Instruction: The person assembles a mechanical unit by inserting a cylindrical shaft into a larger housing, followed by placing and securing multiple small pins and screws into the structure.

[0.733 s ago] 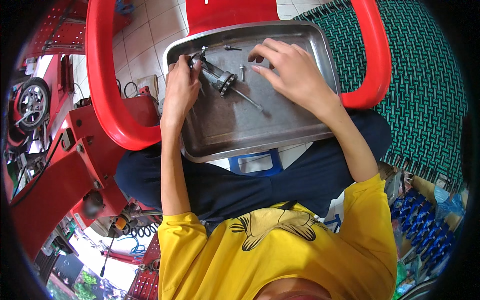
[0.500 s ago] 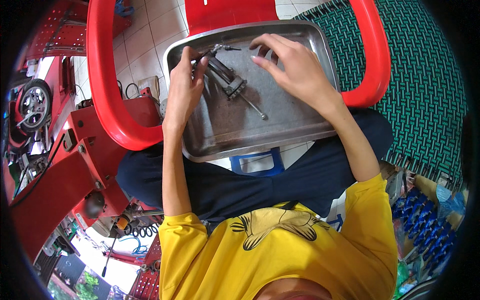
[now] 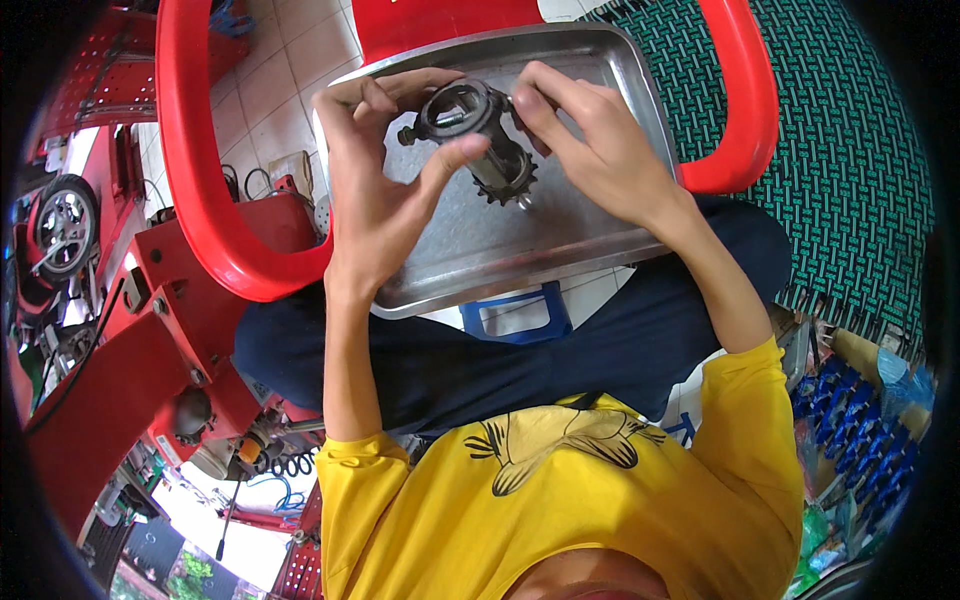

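Observation:
A dark metal cylindrical machine part (image 3: 495,165) is tipped up over a shallow steel tray (image 3: 450,275). Its round open end faces up towards me, and a toothed ring surrounds the lower end. Part of a bright rod shows below the teeth. My left hand (image 3: 375,175) grips the open end, fingers behind and thumb along the near side. My right hand (image 3: 595,140) closes on the part's right side with curled fingers; the exact contact there is partly hidden.
The tray rests on a red chair with looping armrests (image 3: 745,100). A green woven mat (image 3: 840,180) lies at the right, a blue stool (image 3: 515,315) below the tray. Red workshop machinery (image 3: 170,310) and a wheel (image 3: 68,228) stand at the left.
The metal part has come up from lying slanted in the tray to a tilted, open-end-up pose. My left hand has wrapped around it, and my right hand has closed in on its side.

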The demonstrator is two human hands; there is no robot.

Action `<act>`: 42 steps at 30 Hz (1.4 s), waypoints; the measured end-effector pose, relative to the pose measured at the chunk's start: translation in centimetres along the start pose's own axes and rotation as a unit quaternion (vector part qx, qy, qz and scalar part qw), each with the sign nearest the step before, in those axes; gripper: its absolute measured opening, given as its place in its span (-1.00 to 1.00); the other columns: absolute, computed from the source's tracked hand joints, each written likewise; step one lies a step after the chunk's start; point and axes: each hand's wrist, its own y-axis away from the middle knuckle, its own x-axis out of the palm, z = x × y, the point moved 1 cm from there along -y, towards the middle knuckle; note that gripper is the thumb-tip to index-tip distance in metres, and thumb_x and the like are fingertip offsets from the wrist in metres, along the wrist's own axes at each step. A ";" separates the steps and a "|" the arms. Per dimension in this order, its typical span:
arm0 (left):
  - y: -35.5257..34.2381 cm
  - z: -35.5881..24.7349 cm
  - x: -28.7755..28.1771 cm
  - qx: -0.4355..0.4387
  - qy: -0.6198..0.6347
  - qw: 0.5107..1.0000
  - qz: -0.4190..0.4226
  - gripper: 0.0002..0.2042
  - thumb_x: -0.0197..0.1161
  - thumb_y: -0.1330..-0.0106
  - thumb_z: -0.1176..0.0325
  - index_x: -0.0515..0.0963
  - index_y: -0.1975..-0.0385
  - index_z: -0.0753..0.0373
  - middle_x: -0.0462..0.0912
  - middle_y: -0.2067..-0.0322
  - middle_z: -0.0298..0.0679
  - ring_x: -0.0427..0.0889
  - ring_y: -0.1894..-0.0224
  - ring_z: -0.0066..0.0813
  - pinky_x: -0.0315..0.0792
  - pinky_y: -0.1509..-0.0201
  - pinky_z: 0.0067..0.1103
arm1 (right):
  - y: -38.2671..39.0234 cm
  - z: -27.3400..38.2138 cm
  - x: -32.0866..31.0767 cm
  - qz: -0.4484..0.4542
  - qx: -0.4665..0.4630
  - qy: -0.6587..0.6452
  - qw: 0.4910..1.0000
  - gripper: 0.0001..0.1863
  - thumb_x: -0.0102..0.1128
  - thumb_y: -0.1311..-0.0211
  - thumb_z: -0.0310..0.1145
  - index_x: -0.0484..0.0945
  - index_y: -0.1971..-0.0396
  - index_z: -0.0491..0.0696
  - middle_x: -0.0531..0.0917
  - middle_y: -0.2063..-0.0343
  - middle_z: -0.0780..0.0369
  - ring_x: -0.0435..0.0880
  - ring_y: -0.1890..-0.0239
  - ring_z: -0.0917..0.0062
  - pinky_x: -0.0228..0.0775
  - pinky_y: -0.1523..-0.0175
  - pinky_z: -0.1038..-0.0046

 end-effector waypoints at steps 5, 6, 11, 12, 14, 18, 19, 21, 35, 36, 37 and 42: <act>0.3 -1.3 0.7 0.115 -0.017 0.993 0.008 -0.31 0.60 -0.05 0.43 0.05 0.13 0.18 0.62 0.04 0.10 0.64 -0.03 -0.19 0.45 -0.16 -0.39 | 2.7 0.7 -0.6 0.011 -0.009 -0.121 0.993 -0.60 -0.03 -0.56 -0.08 0.50 0.27 -0.16 0.52 0.59 0.19 0.53 0.51 0.50 0.33 0.32 0.43; 0.2 -0.9 0.9 0.152 -0.034 0.988 0.024 -0.29 0.61 -0.04 0.43 0.04 0.12 0.17 0.61 0.03 0.11 0.65 -0.03 -0.14 0.48 -0.13 -0.38 | 3.4 0.6 -0.4 0.003 0.012 -0.146 0.989 -0.59 -0.04 -0.57 -0.08 0.48 0.29 -0.17 0.46 0.60 0.26 0.44 0.51 0.62 0.31 0.33 0.49; 1.0 -1.9 1.1 0.149 -0.072 0.985 0.047 -0.24 0.61 -0.02 0.44 0.02 0.05 0.13 0.60 -0.01 0.16 0.63 -0.10 -0.08 0.50 -0.18 -0.29 | 3.8 -0.2 0.2 -0.021 0.005 -0.134 0.991 -0.61 -0.01 -0.56 -0.11 0.51 0.30 -0.16 0.49 0.61 0.24 0.47 0.54 0.60 0.31 0.35 0.48; 1.3 -1.6 1.1 0.146 -0.070 0.986 0.048 -0.23 0.62 -0.01 0.42 0.02 0.04 0.13 0.59 -0.02 0.15 0.62 -0.11 -0.09 0.50 -0.18 -0.30 | 3.9 0.0 0.1 -0.023 0.000 -0.115 0.993 -0.62 0.00 -0.56 -0.12 0.52 0.31 -0.16 0.49 0.62 0.23 0.47 0.55 0.59 0.31 0.36 0.48; 1.6 -1.4 1.3 0.136 -0.076 0.987 0.047 -0.20 0.64 0.02 0.41 0.05 -0.02 0.17 0.59 -0.04 0.11 0.62 -0.12 -0.12 0.49 -0.20 -0.30 | 4.0 -0.4 0.5 -0.042 -0.019 -0.105 0.993 -0.63 0.02 -0.54 -0.13 0.53 0.32 -0.16 0.50 0.62 0.23 0.48 0.56 0.58 0.31 0.38 0.48; 1.2 -1.5 1.6 0.102 -0.121 0.985 0.064 -0.14 0.66 0.07 0.40 0.16 -0.18 0.29 0.56 -0.10 0.04 0.59 -0.17 -0.16 0.47 -0.24 -0.33 | 3.9 -0.9 0.6 -0.066 -0.013 -0.098 0.993 -0.63 0.06 -0.52 -0.13 0.53 0.33 -0.16 0.52 0.61 0.22 0.51 0.56 0.58 0.32 0.38 0.48; 0.9 -1.5 1.6 0.093 -0.134 0.984 0.075 -0.13 0.66 0.08 0.40 0.20 -0.21 0.32 0.55 -0.12 0.02 0.58 -0.18 -0.17 0.47 -0.25 -0.34 | 4.0 -1.2 0.5 -0.069 -0.012 -0.094 0.993 -0.63 0.06 -0.52 -0.13 0.53 0.33 -0.16 0.53 0.61 0.22 0.52 0.55 0.57 0.32 0.38 0.48; 0.3 -1.5 1.6 0.091 -0.143 0.981 0.097 -0.22 0.64 0.04 0.37 0.38 -0.22 0.34 0.59 -0.12 -0.02 0.60 -0.18 -0.21 0.45 -0.28 -0.35 | 3.8 -1.5 0.5 -0.073 -0.013 -0.088 0.993 -0.63 0.06 -0.52 -0.12 0.54 0.33 -0.15 0.54 0.60 0.21 0.53 0.55 0.55 0.32 0.38 0.47; 1.3 -0.8 2.1 0.095 -0.129 0.986 0.041 -0.27 0.64 0.08 0.09 0.51 -0.09 0.30 0.71 0.10 -0.14 0.75 0.11 -0.32 0.59 0.04 -0.48 | 3.8 -0.3 -0.7 -0.078 -0.016 -0.017 0.997 -0.65 0.13 -0.47 -0.14 0.56 0.34 -0.15 0.58 0.58 0.14 0.58 0.50 0.37 0.27 0.42 0.39; 1.3 -0.6 2.1 0.090 -0.117 0.988 0.034 -0.27 0.64 0.08 0.10 0.51 -0.09 0.30 0.72 0.11 -0.15 0.75 0.11 -0.33 0.59 0.05 -0.48 | 3.7 -0.3 -0.7 -0.067 -0.015 -0.007 0.998 -0.68 0.15 -0.45 -0.16 0.57 0.32 -0.15 0.60 0.56 0.13 0.60 0.48 0.37 0.29 0.41 0.39; 1.4 -0.5 2.1 0.086 -0.105 0.990 0.027 -0.28 0.65 0.08 0.10 0.51 -0.09 0.30 0.72 0.12 -0.15 0.75 0.12 -0.35 0.59 0.05 -0.48 | 3.5 -0.3 -0.6 -0.087 -0.046 0.002 0.995 -0.71 0.17 -0.43 -0.19 0.57 0.31 -0.15 0.61 0.53 0.13 0.63 0.45 0.38 0.31 0.40 0.40; 0.8 -0.5 1.5 0.078 -0.116 0.989 0.039 -0.29 0.66 0.10 0.12 0.53 -0.05 0.30 0.73 0.15 -0.16 0.76 0.12 -0.37 0.60 0.04 -0.50 | 3.2 -0.1 -0.4 -0.141 -0.121 0.053 0.981 -0.86 0.28 -0.32 -0.37 0.61 0.23 -0.13 0.68 0.35 0.18 0.72 0.34 0.46 0.43 0.34 0.48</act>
